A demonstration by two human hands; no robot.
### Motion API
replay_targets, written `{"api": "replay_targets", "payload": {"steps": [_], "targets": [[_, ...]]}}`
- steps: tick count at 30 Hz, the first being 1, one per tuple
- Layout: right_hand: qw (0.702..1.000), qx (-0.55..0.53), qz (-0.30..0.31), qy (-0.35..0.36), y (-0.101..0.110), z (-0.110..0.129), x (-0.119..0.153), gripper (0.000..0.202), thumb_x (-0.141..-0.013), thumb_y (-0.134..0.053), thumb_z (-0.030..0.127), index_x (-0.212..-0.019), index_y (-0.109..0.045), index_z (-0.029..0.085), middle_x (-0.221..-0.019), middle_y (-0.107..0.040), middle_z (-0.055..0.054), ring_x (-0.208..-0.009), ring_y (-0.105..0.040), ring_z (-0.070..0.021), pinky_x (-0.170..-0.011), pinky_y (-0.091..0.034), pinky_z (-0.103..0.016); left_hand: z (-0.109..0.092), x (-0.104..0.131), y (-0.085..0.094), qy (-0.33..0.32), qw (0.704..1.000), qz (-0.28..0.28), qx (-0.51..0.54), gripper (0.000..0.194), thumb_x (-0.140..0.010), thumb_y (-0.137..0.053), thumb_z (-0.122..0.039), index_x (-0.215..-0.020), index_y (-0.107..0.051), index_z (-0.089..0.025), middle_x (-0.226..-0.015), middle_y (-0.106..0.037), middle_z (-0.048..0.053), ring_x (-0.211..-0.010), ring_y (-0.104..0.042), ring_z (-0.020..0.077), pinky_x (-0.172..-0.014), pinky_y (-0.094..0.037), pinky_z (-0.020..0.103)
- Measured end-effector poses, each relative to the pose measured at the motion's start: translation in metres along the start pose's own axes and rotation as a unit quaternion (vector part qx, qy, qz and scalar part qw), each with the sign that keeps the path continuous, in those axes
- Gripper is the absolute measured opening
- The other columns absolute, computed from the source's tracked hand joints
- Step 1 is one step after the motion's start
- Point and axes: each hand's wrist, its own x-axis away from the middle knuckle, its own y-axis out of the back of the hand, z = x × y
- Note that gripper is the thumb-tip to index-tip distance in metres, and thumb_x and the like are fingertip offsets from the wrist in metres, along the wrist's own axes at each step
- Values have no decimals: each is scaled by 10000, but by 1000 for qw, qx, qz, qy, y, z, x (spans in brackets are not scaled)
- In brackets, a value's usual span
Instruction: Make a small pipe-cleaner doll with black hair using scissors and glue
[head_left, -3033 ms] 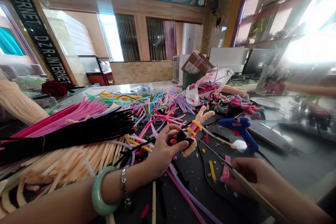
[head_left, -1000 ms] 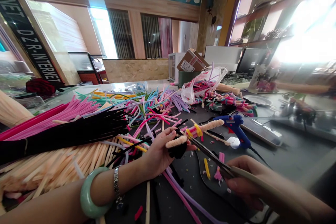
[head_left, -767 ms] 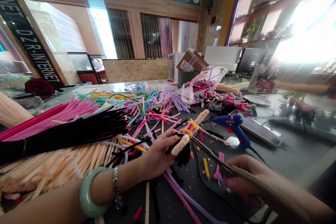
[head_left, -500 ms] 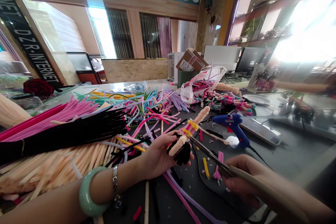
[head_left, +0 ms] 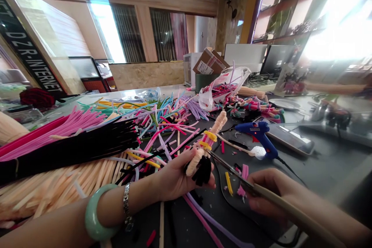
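- The left hand [head_left: 183, 174] pinches a fuzzy chenille figure [head_left: 207, 141] near the centre of view, above the dark, smooth tabletop [head_left: 334, 162]; its thumb and fingers close on the lower end.
- The figure is soft and ribbed: a pink middle wrapped in two yellow rings, a cream limb rising to 1 o'clock, another curling to 7 o'clock — and a shaggy black tuft hanging beside it.
- The right hand [head_left: 270, 190], at 4 o'clock from the figure, has its fingers curled round a long, slim tool [head_left: 229, 167], with bare metal in front and tan toward the grip. Its tip meets the figure's outline by the lower ring; whether they touch cannot be told.
- At 9 o'clock from the figure lies a sheaf of velvety black stems [head_left: 84, 147], with bright pink stems [head_left: 78, 128] behind and a cream bundle [head_left: 72, 186] in front.
- At 3 o'clock sits a blue plastic glue gun [head_left: 257, 135], a crinkled, shiny lump [head_left: 258, 152] just beneath its nozzle.
- Far off at 10 o'clock, a slanted black sign [head_left: 27, 54] reads "DZR-INTERNET" in pale capitals.
- At 12 o'clock, a brown cardboard box [head_left: 213, 62] bears a white label — its print too small to read.
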Motion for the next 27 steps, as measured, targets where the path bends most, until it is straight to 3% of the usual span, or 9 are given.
{"api": "replay_targets", "payload": {"steps": [5, 10, 13, 16, 20, 27], "targets": [[998, 19, 51, 33, 10, -1, -2, 502, -555, -813, 477, -894, -605, 171, -779, -562, 10, -599, -447, -88, -480, -361, -186, -1, -2, -1, -2, 1000, 2, 23, 445, -855, -567, -557, -879, -671, -125, -901, -653, 83, -673, -633, 159, -739, -516, 332], [991, 43, 100, 79, 20, -4, -1, 564, -541, -800, 575, -908, -649, 173, -821, -593, -29, -725, -522, -162, -591, -441, -227, -2, -2, -1, -1, 998, 28, 53, 487, -881, -516, -559, -898, -673, -98, -856, -619, 67, -665, -619, 145, -765, -517, 326], [990, 30, 93, 101, 22, -13, 0, 705, -473, -808, 632, -995, -657, 183, -889, -621, -55, -778, -560, -207, -617, -468, -248, -1, -2, -1, 3, 997, 39, 68, 512, -885, -496, -566, -914, -668, -86, -849, -615, 69, -662, -623, 147, -763, -518, 325], [991, 35, 67, 114, 22, -26, -1, 767, -498, -801, 641, -1107, -638, 205, -926, -636, -63, -826, -583, -238, -662, -486, -266, 0, -3, -2, 9, 995, 49, 82, 512, -881, -494, -567, -935, -660, -86, -834, -614, 67, -652, -626, 148, -759, -516, 325], [990, 42, 46, 129, 19, -35, -4, 794, -540, -802, 621, -1194, -603, 218, -934, -630, -58, -843, -582, -240, -699, -486, -275, -1, -3, -5, 15, 994, 52, 92, 483, -861, -519, -554, -902, -651, -91, -813, -611, 64, -632, -618, 153, -748, -508, 332], [979, 35, 133, 151, 23, -12, -5, 800, -518, -747, 747, -1058, -642, 167, -936, -586, -56, -791, -529, -191, -666, -467, -257, -5, -2, -7, 34, 990, 67, 121, 339, -812, -587, -449, -876, -628, -119, -762, -607, 45, -583, -607, 150, -715, -476, 319]]}}
